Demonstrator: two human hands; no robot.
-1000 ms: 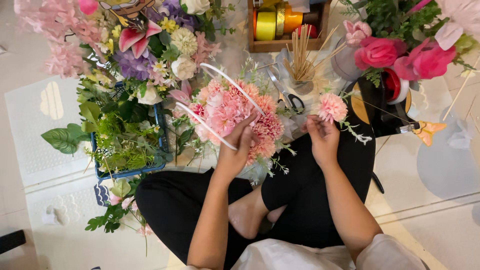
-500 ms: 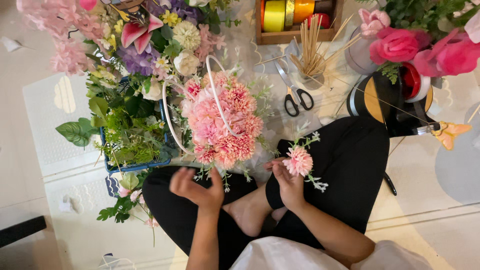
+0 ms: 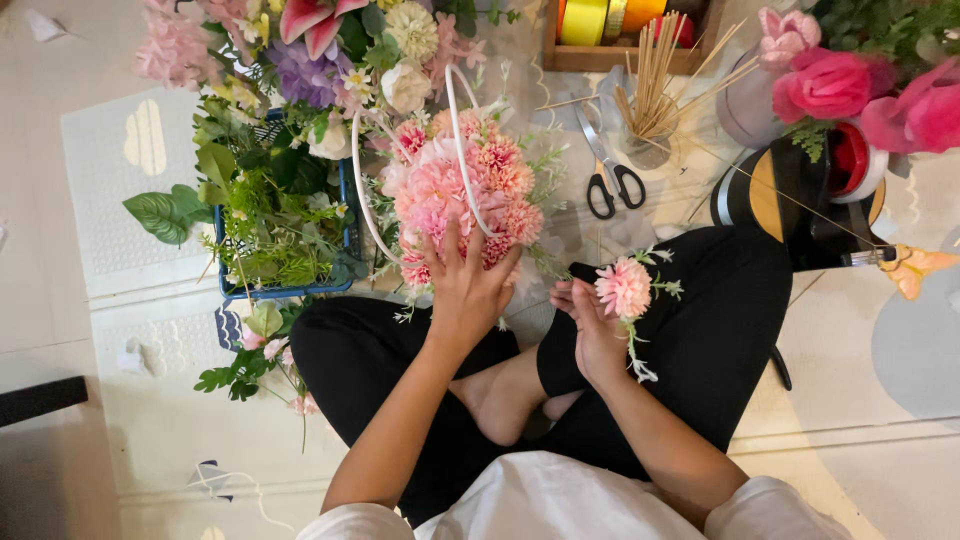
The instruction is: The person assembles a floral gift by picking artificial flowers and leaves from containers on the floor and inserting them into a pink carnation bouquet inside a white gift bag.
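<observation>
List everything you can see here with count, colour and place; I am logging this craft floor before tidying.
flower basket: one, pink blooms with white handle, centre, in front of the knees
single pink flower: one, pink with green sprigs, in the right hand
scissors: one, black handles, floor right of the basket
wooden sticks: a bunch, tan, in a clear cup at top
ribbon rolls: several, yellow and orange, wooden box at top
blue crate: one, full of green foliage, left
loose flowers: many, pink, purple, white, top left
large roses: several, deep pink, top right
left hand: on the basket's blooms
right hand: gripping the flower's stem
</observation>
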